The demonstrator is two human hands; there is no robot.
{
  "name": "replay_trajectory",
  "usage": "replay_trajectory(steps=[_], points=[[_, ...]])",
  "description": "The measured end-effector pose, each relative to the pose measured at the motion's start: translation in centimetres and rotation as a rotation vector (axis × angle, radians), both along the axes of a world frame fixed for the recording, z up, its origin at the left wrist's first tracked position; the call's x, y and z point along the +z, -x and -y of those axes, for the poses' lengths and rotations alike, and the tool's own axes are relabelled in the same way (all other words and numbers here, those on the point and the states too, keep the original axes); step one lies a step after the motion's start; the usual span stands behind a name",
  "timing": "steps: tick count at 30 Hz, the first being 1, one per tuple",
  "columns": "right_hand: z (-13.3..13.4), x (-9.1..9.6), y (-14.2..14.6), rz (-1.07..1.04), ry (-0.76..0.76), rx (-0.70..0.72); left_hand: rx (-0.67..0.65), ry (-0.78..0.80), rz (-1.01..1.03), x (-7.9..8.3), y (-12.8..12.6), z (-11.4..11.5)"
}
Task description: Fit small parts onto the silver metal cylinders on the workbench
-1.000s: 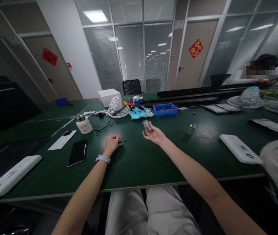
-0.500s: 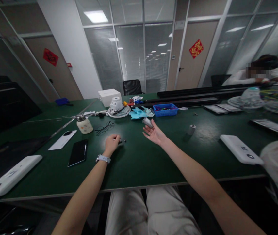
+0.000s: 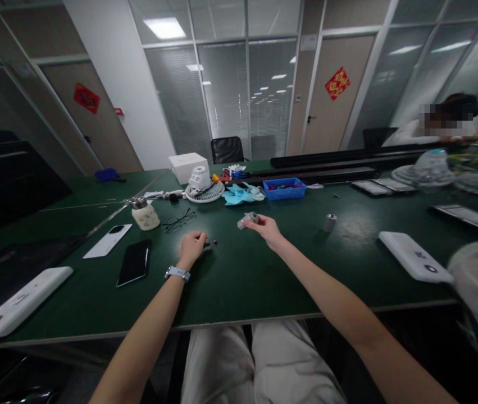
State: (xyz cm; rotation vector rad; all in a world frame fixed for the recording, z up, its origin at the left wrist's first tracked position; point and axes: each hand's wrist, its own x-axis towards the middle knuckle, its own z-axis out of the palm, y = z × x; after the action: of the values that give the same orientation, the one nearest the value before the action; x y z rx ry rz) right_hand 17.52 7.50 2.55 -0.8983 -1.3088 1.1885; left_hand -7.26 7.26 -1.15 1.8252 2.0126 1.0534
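a: please, where is the metal cylinder?
b: it is in the right hand and, as it seems to me, lifted above the green bench.
a: how do the fingers of this hand stand?
b: they are narrow, closed on the cylinder, so the cylinder lies directly between them.
a: which way does its long axis go?
b: it is tilted across the view: the pale end points to the left and lower, the darker end to the right and higher.
a: which hand is nearer?
b: the right one, because it touches it. the left hand is apart, to the left and somewhat closer to the front edge. in my judgement this relation counts most: the pale end looks toward the side of the left hand, with a gap between.
a: are the left fingers holding something?
b: they are curled together, but i cannot tell if something is inside. a small dark piece lies just to the right of them.
a: and the second cylinder?
b: it stands upright on the bench, well to the right of both hands.
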Motion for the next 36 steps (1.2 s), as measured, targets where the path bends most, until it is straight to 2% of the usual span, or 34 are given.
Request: replay_trajectory(steps=[4, 6, 9, 14, 17, 20, 23, 26, 28, 32, 36], points=[[0.9, 0.1, -0.8, 0.584, -0.571, -0.417, 0.011, 0.018, 0.002, 0.1, 0.0, 0.0], [1.2, 0.2, -1.1, 0.755, -0.776, -0.466, 0.014, 0.019, 0.002, 0.1, -0.1, 0.0], [1.3, 0.2, -1.1, 0.829, -0.863, -0.414, 0.014, 0.023, -0.003, 0.2, -0.1, 0.0], [1.2, 0.4, -1.0, 0.845, -0.758, -0.36, 0.004, 0.01, -0.011, 0.3, -0.2, 0.2], [0.6, 1.1, -2.1, 0.874, -0.672, -0.467, -0.001, 0.008, 0.01, 0.3, -0.2, 0.2], [-0.6, 1.9, -5.1, 0.898, -0.571, -0.666, -0.007, 0.0, 0.013, 0.2, -0.1, 0.2], [-1.8, 2.2, -9.7, 0.958, -0.433, -0.979, -0.011, -0.007, -0.003, 0.0, 0.0, 0.0], [-2.7, 1.4, -14.6, 0.996, -0.256, -1.297, -0.013, -0.005, -0.023, -0.1, 0.0, -0.1], [-3.3, 0.5, -17.0, 0.989, -0.133, -1.397, -0.012, -0.003, -0.024, -0.1, 0.0, -0.1], [-4.1, -0.8, -19.2, 0.976, 0.008, -1.396, -0.011, 0.006, -0.01, -0.1, -0.1, -0.1], [-4.4, -0.9, -18.9, 1.012, -0.046, -1.362, -0.011, 0.013, 0.0, 0.0, -0.1, 0.0]])
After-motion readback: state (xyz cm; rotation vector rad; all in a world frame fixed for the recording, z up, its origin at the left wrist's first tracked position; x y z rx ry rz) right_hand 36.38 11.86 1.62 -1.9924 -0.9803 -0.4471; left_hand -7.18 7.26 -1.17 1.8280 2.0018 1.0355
